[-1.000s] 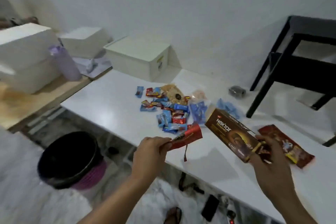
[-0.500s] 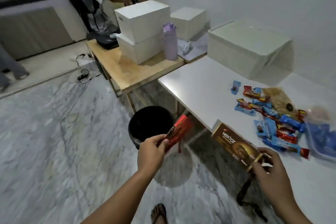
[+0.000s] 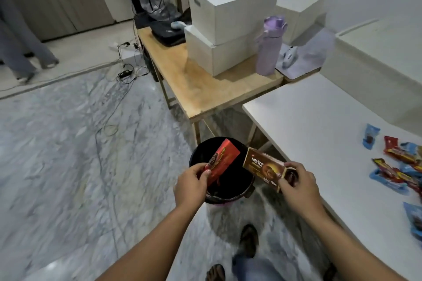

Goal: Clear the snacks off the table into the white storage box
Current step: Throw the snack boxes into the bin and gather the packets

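Hands' grips clamp red wrapper (image 3: 222, 159) and brown box (image 3: 265, 167) over black bin (image 3: 230, 191).

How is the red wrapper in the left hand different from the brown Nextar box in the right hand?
The red wrapper is thin, flat and soft-looking, while the brown Nextar box is a stiff carton with its end flap open. The wrapper points up and away over the black bin; the box lies nearly level, beside the bin's rim. The left hand pinches the wrapper's lower end; the right hand grips the box's open end. Both are held off the white table.
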